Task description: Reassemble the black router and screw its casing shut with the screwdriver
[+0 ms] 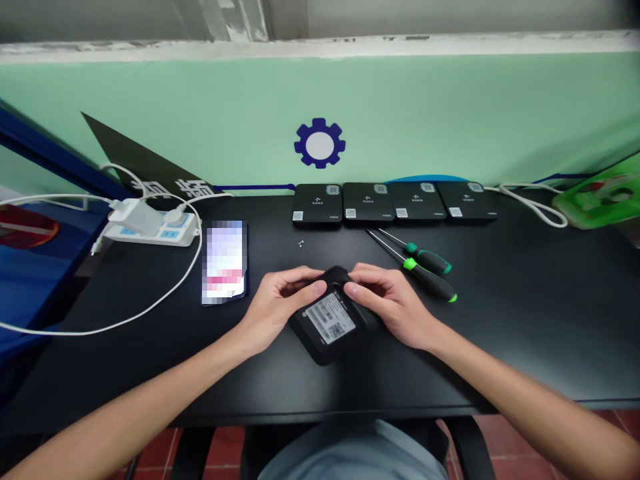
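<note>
Two hands at work, left hand [275, 310] and right hand [395, 307] pinching a black labelled device [327, 327] by its far edge, tilted over the counter [540, 320]; two green-banded screwdrivers [425, 270] lie just right, four matching units [395, 203] lined up beyond.

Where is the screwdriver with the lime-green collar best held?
Take the black grip from above, from the near side, by the right hand. The screwdriver lies flat on the desk, its grip much thicker than its thin shaft; the other screwdriver lies on the far side.
</note>
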### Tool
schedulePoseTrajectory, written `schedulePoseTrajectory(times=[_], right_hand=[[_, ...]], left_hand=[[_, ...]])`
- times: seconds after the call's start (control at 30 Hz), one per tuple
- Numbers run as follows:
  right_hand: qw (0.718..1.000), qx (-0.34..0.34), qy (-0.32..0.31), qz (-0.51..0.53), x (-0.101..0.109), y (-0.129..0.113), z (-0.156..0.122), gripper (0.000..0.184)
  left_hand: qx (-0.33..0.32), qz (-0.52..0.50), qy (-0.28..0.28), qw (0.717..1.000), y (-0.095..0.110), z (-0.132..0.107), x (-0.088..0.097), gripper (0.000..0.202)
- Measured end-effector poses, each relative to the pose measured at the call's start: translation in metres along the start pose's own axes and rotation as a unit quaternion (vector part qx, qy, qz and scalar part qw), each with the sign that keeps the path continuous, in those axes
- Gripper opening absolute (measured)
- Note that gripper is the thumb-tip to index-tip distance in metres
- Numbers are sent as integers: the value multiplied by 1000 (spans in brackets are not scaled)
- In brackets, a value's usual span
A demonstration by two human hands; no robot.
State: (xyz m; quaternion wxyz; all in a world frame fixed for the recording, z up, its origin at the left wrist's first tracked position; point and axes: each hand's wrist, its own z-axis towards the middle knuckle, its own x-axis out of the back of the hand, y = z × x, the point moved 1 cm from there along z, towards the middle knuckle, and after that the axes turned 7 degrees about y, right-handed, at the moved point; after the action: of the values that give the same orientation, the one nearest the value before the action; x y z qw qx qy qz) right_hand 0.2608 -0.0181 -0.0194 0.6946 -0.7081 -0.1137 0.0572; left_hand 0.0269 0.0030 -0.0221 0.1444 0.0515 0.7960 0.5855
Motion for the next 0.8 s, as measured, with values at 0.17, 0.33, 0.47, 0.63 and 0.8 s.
schedulePoseTrajectory(times=[0.17, 0.33, 0.47, 0.63, 0.8], right_hand=[[1000, -21, -6, 8, -1, 2, -1, 37], [999, -32, 8, 13, 0, 4, -2, 35], [1000, -26, 11, 7, 0, 2, -1, 36], [999, -25, 9, 22, -1, 2, 0, 38], [999, -21, 29, 32, 3, 3, 3, 42]], left_hand=[[11, -42, 38, 998, 1, -1, -3, 30], [14, -106, 62, 992, 4, -1, -2, 27], [15, -87, 19, 996, 5, 0, -1, 28], [16, -76, -1, 997, 5, -1, -2, 30], [28, -144, 41, 988, 1, 1, -1, 25]])
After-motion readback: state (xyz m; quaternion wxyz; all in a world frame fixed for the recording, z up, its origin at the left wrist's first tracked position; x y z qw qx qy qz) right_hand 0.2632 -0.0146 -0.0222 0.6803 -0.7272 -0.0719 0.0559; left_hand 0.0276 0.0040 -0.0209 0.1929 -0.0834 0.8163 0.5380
